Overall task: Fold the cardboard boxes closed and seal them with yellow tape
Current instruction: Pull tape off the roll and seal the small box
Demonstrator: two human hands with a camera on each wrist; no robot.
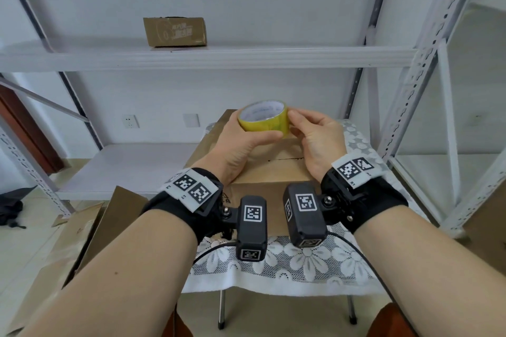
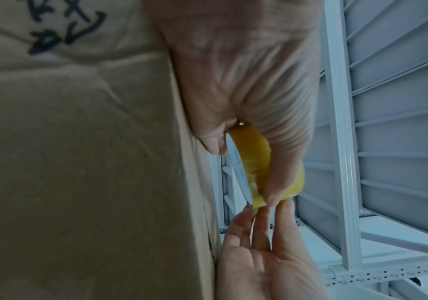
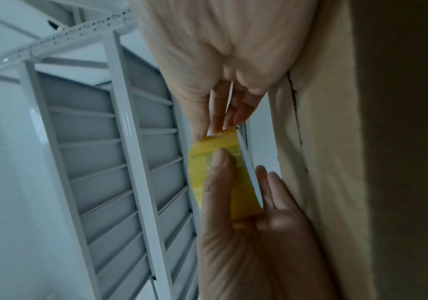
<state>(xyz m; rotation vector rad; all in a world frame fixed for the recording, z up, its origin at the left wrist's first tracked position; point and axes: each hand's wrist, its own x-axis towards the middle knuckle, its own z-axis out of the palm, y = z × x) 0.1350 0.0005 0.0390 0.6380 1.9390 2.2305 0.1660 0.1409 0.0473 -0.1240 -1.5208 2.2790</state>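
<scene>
The left hand grips the yellow tape roll just above the closed box on the counter, thumb across its near face, while the right hand pinches the roll's edge at its 3 o'clock side, probably feeling for the loose end. To do this well, keep the roll steady, peel the end out square, and lay it along the flap seam, pressing from the middle outward so the flaps stay level.

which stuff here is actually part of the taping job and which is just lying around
In the job:
- yellow tape roll, gripped by the left hand, right hand fingertips at its edge
- closed brown cardboard box under both hands

Lying about:
- small brown cardboard box on the white metal shelf
- flattened cardboard sheets
- white lace tablecloth
</scene>
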